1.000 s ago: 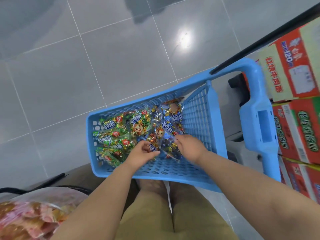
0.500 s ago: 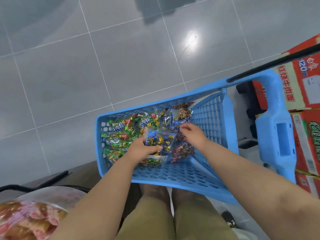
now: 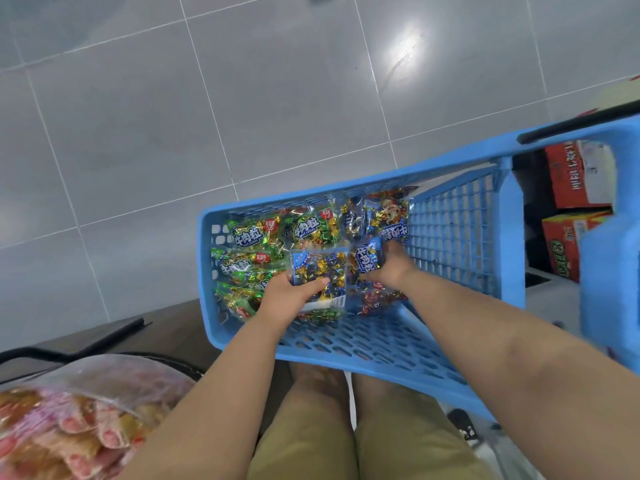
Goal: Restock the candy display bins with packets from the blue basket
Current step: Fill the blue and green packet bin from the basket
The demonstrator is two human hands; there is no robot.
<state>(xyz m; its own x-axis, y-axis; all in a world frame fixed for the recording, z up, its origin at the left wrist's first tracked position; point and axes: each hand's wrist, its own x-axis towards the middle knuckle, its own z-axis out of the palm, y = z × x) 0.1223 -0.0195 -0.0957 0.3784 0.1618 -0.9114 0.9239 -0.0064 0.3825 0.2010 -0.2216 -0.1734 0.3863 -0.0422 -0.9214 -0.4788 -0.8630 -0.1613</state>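
The left hand [image 3: 289, 299] is gripping a clear blue-labelled packet [image 3: 320, 270] at the centre of the blue basket [image 3: 381, 342]. The right hand [image 3: 393, 270] is clutching a blue packet [image 3: 367, 259] just at its three o'clock. Green packets [image 3: 254, 237] are lying at nine o'clock.

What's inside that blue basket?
It holds green packets at left, blue packets at right; left hand and right hand each grip a blue one. Anything beneath them is covered.

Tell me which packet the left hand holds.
The clear packet with the white strip, gripped by the left hand; the right hand grips a blue-printed packet.
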